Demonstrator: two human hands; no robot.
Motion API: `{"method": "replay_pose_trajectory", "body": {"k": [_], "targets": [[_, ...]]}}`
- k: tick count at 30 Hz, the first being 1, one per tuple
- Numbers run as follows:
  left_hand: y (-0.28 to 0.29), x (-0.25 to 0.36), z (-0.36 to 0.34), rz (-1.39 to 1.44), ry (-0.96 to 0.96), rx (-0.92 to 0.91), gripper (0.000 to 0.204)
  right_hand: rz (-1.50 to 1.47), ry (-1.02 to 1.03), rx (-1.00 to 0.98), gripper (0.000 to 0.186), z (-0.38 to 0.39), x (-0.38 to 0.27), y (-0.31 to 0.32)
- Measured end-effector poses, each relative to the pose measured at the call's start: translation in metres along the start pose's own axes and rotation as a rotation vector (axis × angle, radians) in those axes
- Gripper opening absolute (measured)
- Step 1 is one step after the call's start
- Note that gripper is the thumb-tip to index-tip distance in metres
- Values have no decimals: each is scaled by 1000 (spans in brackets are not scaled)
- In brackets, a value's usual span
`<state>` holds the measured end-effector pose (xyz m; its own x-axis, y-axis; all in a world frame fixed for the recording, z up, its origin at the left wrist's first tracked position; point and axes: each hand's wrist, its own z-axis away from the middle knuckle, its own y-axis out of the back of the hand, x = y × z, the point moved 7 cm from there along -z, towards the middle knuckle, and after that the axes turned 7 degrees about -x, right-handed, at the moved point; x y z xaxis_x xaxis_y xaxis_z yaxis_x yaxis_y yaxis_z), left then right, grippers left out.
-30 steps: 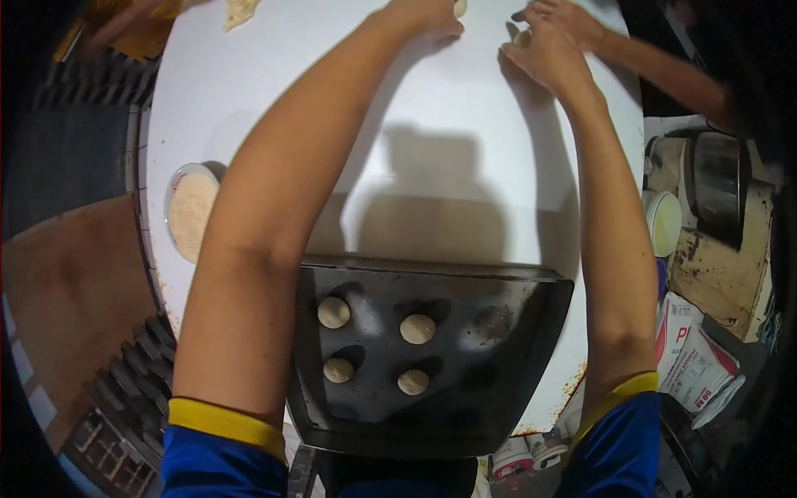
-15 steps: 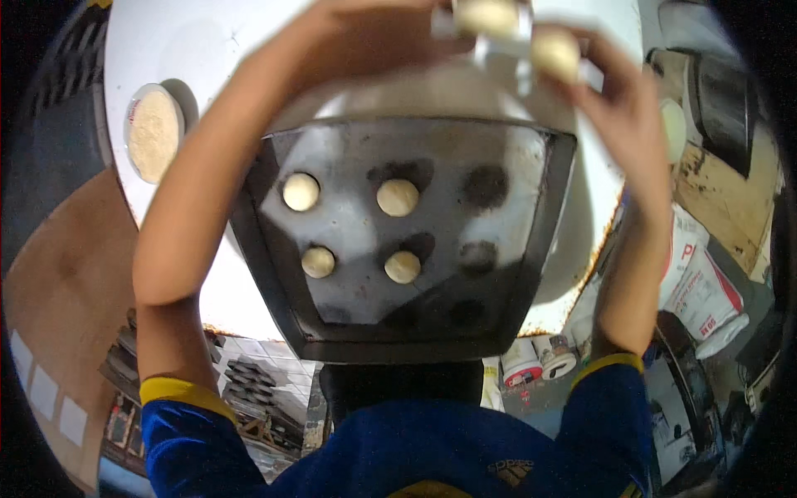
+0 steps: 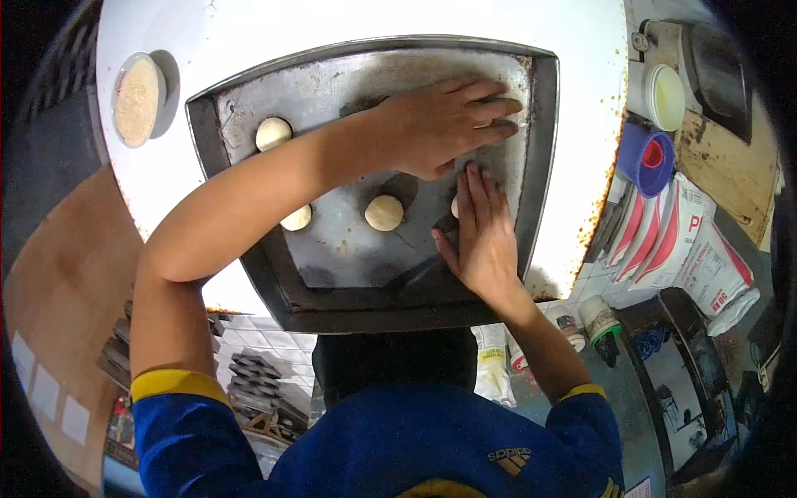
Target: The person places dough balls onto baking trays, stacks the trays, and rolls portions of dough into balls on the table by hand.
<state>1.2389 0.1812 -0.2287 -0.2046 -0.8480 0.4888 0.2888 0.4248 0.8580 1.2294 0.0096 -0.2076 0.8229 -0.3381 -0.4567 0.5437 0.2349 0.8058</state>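
Observation:
A dark metal baking tray [image 3: 241,282] lies on the white table before me, holding round pale dough balls. My left hand [image 3: 452,124] reaches across its far right part, palm down, fingers stretched and slightly apart. Whatever lies beneath that palm is hidden. My right hand [image 3: 483,236] rests nearer me at the tray's right side, fingers extended flat over a dough ball [image 3: 455,207] that shows only at its edge. Left of it sits another dough ball [image 3: 384,213] in plain sight. My left forearm partly covers two more, a far-left dough ball [image 3: 274,133] and a near-left dough ball [image 3: 296,218].
A bowl of pale crumbs [image 3: 138,101] stands on the white table [image 3: 573,166] at the far left. Beyond the rusty right edge are a purple container [image 3: 645,159], a white tub [image 3: 665,97] and red-and-white sacks [image 3: 689,224]. Jars [image 3: 598,319] stand lower right.
Both hands have come down from beyond the tray's far edge, where blurred pale dough pieces were at them, onto its right side. A dough ball now shows under my right fingers. The tray appears higher in view.

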Motion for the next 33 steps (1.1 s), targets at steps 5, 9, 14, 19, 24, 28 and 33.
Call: {"method": "replay_pose_trajectory", "body": {"k": [5, 9, 14, 19, 24, 28, 33], "targets": [[-18, -7, 14, -2, -89, 138, 102, 18, 94, -57, 99, -9, -3, -22], [10, 5, 3, 175, -72, 119, 95, -256, 83, -89, 90, -2, 11, 9], [99, -12, 55, 313, 88, 434, 80, -832, 86, 51, 57, -27, 12, 82], [141, -48, 89, 338, 311, 675, 67, -576, 102, 245, 43, -82, 10, 167], [158, -77, 114, 335, 418, 717, 64, -466, 204, 358, 35, -155, -7, 217], [171, -109, 131, 452, 537, 738, 57, -485, 269, 332, 32, -206, -21, 241], [178, -153, 155, 417, 593, 854, 49, -505, 261, 215, 35, -273, -24, 227]]}}
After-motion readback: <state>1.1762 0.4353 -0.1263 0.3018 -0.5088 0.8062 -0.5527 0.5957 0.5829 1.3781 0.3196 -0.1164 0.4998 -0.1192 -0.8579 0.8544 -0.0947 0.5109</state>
